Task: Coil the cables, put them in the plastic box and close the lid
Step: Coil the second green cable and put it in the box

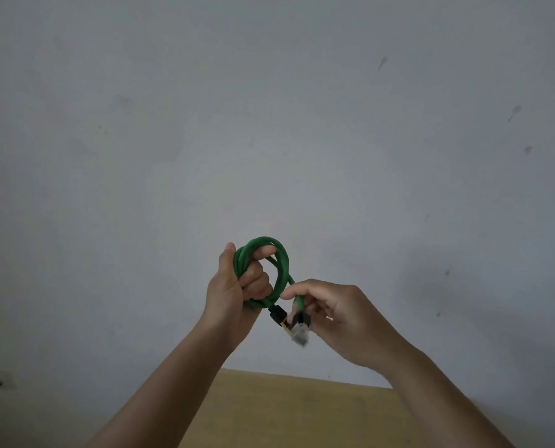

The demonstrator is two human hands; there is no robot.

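Gripping a green cable wound into several loops, the left hand holds it up before a grey wall. The right hand pinches the cable's free end just above its blurred connector, over the table's far edge.

Grey, stained wall — a tan, perhaps wooden, tabletop below.

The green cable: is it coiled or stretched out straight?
Coiled. The green cable loops several times through the left hand; the right hand pinches its end.
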